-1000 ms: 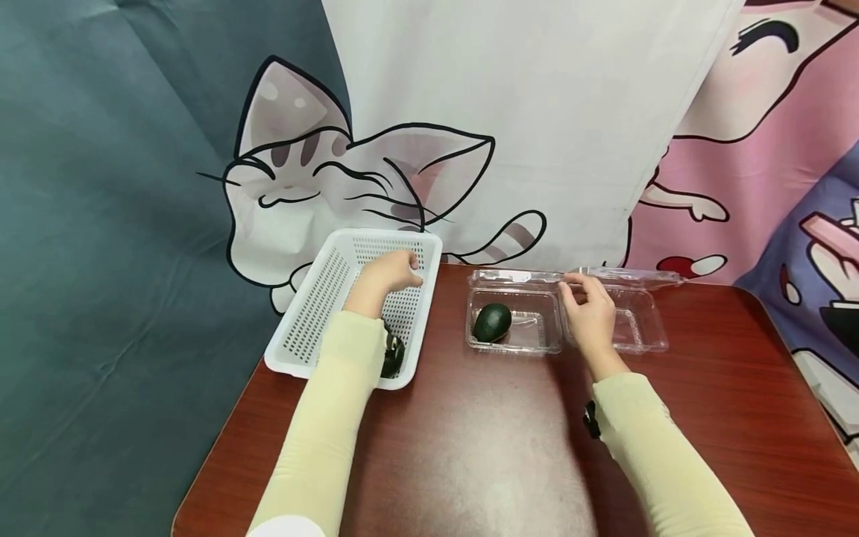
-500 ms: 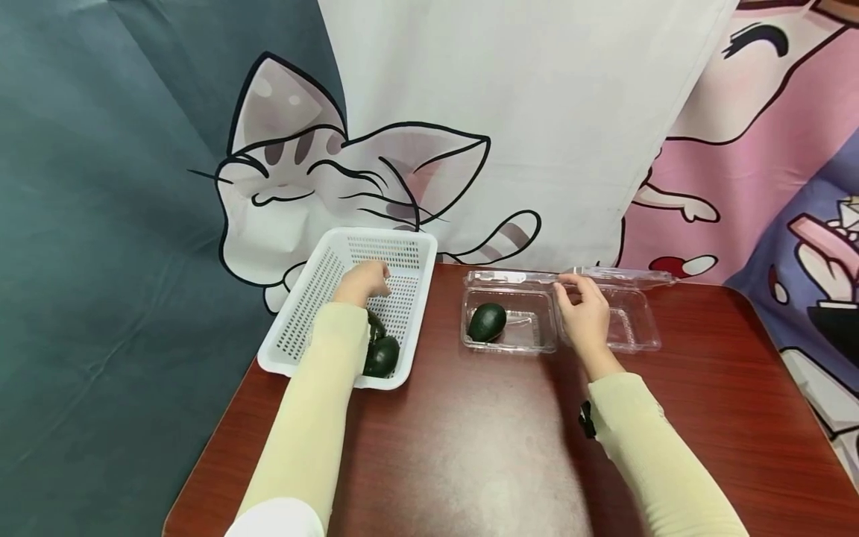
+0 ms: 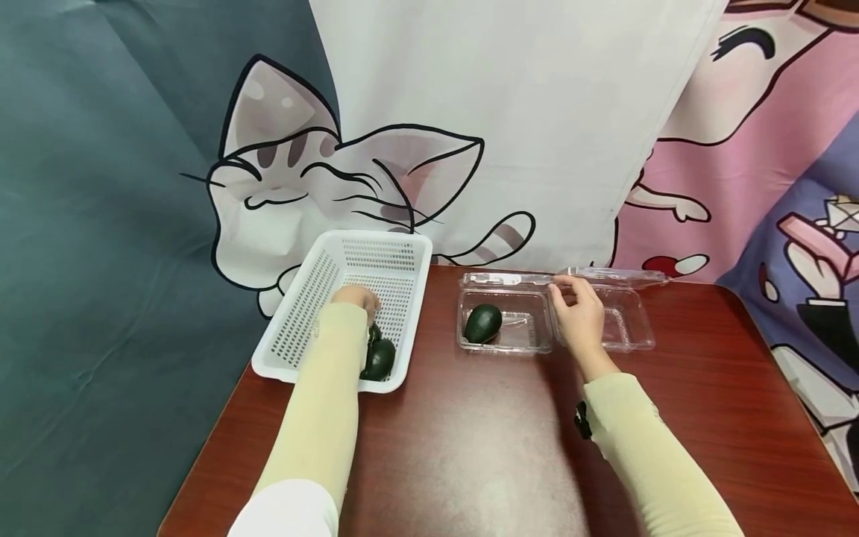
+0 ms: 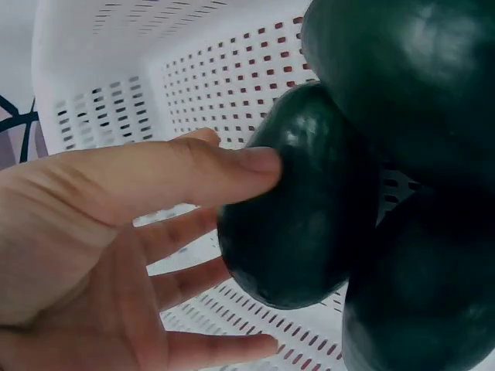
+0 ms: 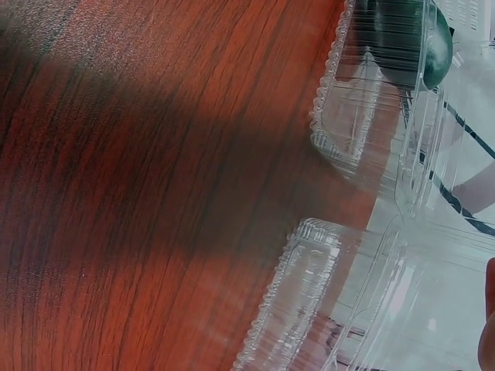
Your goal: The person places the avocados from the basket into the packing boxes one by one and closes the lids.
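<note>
In the head view my left hand (image 3: 356,298) reaches down into a white perforated basket (image 3: 416,313). The left wrist view shows its thumb on a dark green avocado (image 4: 302,201), with fingers passing behind the fruit and the little finger apart from it. Two more avocados (image 4: 425,286) lie against that one. My right hand (image 3: 579,313) is at the raised lids of two clear plastic clamshell containers, thumb and forefinger pinching a lid edge. One avocado (image 3: 483,324) sits in the left container (image 3: 530,349); the right container (image 3: 631,346) holds nothing visible.
Everything stands on a reddish-brown wooden table (image 3: 483,440). Close behind its far edge hangs a cloth backdrop (image 3: 537,134) with cartoon animals. The basket stands left of the containers, near the table's left edge.
My left hand has moved down and nearer within the basket, from above its far part to the avocados. The right hand stays at the container lids. The whole view has shifted slightly.
</note>
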The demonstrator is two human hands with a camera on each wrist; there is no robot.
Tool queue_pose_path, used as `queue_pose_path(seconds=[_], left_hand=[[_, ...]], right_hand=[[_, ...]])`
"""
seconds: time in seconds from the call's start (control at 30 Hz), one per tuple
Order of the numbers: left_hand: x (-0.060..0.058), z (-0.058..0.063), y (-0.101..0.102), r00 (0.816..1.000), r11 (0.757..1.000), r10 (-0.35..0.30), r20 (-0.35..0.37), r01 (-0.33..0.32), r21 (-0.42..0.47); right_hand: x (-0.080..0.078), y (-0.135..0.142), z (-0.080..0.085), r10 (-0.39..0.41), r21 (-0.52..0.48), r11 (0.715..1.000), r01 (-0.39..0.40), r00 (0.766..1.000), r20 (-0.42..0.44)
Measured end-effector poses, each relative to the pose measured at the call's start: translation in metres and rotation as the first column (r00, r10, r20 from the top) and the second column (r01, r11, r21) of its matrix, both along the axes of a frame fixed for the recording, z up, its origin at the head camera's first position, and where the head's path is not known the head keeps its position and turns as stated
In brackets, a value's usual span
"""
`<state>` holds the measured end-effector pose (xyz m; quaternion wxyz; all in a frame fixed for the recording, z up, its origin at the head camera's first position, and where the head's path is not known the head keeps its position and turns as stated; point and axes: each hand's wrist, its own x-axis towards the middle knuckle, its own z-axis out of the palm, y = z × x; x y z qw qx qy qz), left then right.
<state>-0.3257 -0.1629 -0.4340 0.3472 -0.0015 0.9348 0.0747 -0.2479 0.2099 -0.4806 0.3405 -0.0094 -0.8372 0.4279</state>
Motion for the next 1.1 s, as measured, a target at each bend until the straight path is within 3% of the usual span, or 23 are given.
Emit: queue_pose_path(seconds=[0.33, 0.47, 0.73, 1.0, 1.1], left_hand=[[0.006, -0.010, -0.014, 0.988, 0.987, 0.145, 0.059, -0.148, 0.057], [0.006, -0.011, -0.017, 0.993, 0.992, 0.104, 0.063, -0.108, 0.060], [0.009, -0.012, -0.017, 0.993, 0.991, 0.115, 0.019, -0.116, 0.067], [0.008, -0.012, -0.016, 0.999, 0.998, 0.029, 0.013, -0.030, 0.064], [0.012, -0.010, -0.016, 0.999, 0.996, 0.033, -0.004, -0.032, 0.083]], right_hand=[[0.001, -0.002, 0.002, 0.012, 0.033, 0.999, -0.012, 1.000, 0.012], [0.002, -0.002, 0.001, 0.012, 0.029, 0.999, -0.012, 1.000, 0.011], [0.002, -0.001, 0.000, 0.018, 0.018, 1.000, -0.018, 1.000, 0.004], [0.003, 0.001, -0.001, 0.013, 0.022, 1.000, -0.013, 1.000, -0.006], [0.003, 0.001, -0.001, 0.013, 0.021, 1.000, -0.013, 1.000, 0.002]])
